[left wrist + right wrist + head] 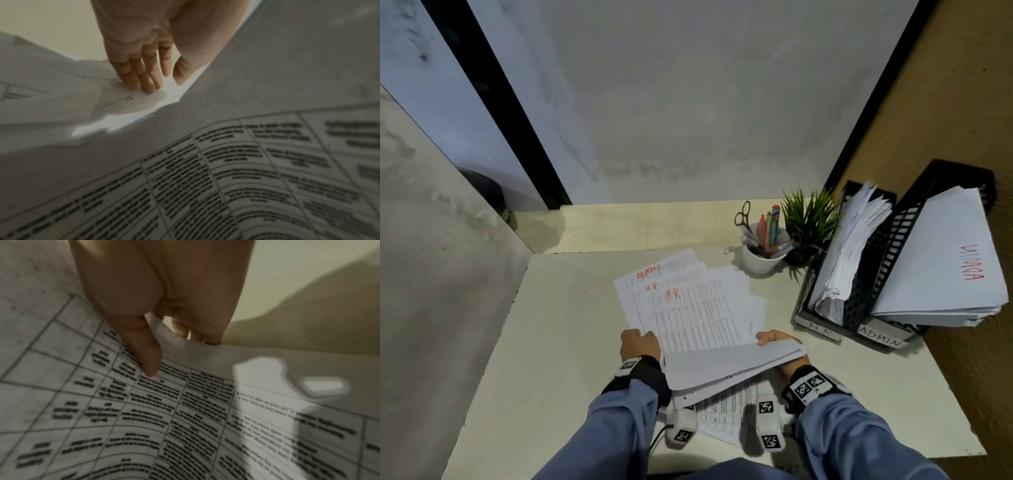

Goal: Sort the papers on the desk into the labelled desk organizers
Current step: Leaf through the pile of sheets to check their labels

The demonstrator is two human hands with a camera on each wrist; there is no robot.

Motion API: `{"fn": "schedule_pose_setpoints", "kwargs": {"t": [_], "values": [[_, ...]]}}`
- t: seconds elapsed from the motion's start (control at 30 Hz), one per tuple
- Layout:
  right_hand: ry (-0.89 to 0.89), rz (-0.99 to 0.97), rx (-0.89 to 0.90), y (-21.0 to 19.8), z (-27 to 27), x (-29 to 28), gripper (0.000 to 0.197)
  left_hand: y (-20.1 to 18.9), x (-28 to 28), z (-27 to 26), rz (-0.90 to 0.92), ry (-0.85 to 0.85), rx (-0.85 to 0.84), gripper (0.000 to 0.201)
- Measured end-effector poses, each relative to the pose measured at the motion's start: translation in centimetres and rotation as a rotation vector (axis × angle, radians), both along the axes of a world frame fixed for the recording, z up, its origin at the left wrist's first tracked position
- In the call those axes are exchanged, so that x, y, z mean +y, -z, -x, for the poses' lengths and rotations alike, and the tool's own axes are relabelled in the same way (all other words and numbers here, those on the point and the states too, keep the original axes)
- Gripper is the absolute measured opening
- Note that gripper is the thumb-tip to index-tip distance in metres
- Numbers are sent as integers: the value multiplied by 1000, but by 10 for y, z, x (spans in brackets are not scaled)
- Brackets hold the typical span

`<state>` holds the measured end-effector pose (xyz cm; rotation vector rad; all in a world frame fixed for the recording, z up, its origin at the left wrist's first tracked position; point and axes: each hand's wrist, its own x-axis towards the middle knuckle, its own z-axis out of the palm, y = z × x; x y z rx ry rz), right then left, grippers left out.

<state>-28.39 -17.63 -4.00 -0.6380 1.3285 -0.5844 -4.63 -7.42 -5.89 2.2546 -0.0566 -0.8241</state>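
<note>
From the head view, the right hand (779, 342) lifts a few sheets (732, 366) off the fanned pile of papers (688, 305) in the middle of the desk (544, 342), while the left hand (638, 344) rests on the pile's near left edge. The sheets exposed underneath carry red "HR" and "ADMIN" marks, so the step seems to be reading a label and peeling off the matching page; it would go best if the left hand pins the rest flat while the right separates just one category and carries it to the right, where two black mesh organizers stand: the one labelled HR (835, 274) beside the one labelled ADMIN (914, 274), both already stuffed and leaning, so the sheets should enter edge-first. A white cup of pens and scissors (762, 250) and a small green plant (810, 222) sit just behind, near the HR tray. The desk is pale and fits into a corner of grey wall, with a brown panel on the right. In the left wrist view, the fingers (144, 78) lie straight, tips pressing on paper: an open, flat grip. In the right wrist view, the thumb (148, 356) lies on a printed table while the fingers (197, 332) curl behind the sheet, a grip clamped on the sheets.
</note>
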Motion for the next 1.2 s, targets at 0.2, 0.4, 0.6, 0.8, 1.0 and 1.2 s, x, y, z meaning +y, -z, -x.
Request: {"fn": "schedule_pose_setpoints", "kwargs": {"t": [0.2,0.4,0.6,0.8,1.0,1.2], "values": [[3,-15,-19,-3,-4,4,23,-2,-5,6,-123,84,-29,68],[32,3,-30,-8,-5,7,12,4,-4,5,-30,184,57,29],[64,31,-23,-9,-7,9,27,-2,6,6,208,244,-82,32],[96,148,16,-14,-11,5,20,-10,17,-3,479,118,141,52],[61,156,138,-16,-13,-8,27,-24,17,1,486,190,314,51],[-53,134,17,-14,-18,-7,41,-23,18,4,349,240,132,52]]}}
